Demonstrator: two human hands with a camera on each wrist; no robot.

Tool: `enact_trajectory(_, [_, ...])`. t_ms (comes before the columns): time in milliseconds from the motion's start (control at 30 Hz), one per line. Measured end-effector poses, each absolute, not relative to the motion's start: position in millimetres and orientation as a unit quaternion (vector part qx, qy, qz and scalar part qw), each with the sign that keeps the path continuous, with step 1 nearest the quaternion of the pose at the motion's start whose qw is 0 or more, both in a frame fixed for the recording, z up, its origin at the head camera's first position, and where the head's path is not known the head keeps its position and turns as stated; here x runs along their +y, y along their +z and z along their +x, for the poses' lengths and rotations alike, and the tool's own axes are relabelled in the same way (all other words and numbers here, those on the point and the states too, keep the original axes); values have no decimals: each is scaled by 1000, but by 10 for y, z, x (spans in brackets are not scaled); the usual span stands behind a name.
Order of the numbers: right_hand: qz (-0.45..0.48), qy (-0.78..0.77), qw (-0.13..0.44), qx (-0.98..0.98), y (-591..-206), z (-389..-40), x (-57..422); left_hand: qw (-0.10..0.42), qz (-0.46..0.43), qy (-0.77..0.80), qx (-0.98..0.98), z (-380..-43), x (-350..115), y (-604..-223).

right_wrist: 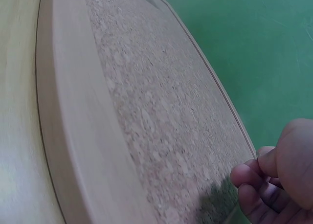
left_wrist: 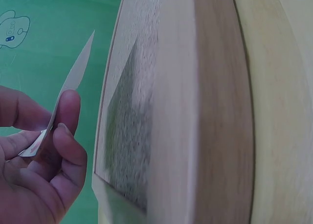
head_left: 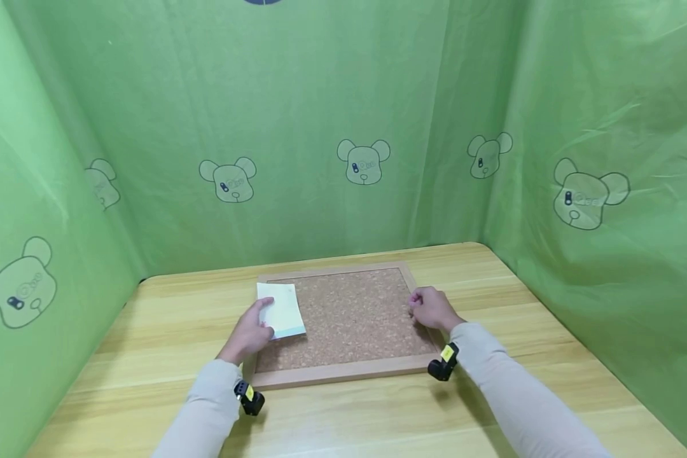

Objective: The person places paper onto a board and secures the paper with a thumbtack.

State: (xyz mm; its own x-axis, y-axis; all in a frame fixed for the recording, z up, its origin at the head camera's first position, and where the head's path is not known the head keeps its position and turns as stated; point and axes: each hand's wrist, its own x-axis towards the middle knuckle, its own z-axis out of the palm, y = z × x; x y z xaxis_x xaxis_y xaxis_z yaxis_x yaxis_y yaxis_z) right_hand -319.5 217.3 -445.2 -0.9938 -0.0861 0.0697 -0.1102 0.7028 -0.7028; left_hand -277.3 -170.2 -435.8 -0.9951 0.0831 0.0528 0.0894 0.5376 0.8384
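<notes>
A wood-framed cork board [head_left: 355, 312] lies flat on the table. My left hand [head_left: 250, 332] pinches a pale sheet of paper [head_left: 282, 312] with a light blue strip along its near edge. The paper is over the board's left part. In the left wrist view, the sheet [left_wrist: 76, 72] is seen nearly edge-on between thumb and fingers, tilted above the cork. Over the board's right edge is my right hand [head_left: 433, 308], its fingers curled. The right wrist view has that hand's [right_wrist: 276, 180] thumb and index tips together; no held thing can be made out between them.
The wooden table [head_left: 343, 420] extends around the board on all sides. Green curtains [head_left: 315, 127] with bear-head prints enclose its back and sides. Each wrist carries a small black camera, one on the left [head_left: 250, 399] and one on the right [head_left: 443, 362].
</notes>
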Motion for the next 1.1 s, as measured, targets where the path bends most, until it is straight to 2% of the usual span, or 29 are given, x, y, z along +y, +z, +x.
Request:
enact_trajectory(500, [59,386,20,-921,-4426,-3185,2051,13,-76,-467,-881,-2800,-1478,-4377])
enact_trajectory(1100, [62,397,16,-916,-4451,-3199,1931,-13,-81,-445,-892,-2816,-1246,-4396])
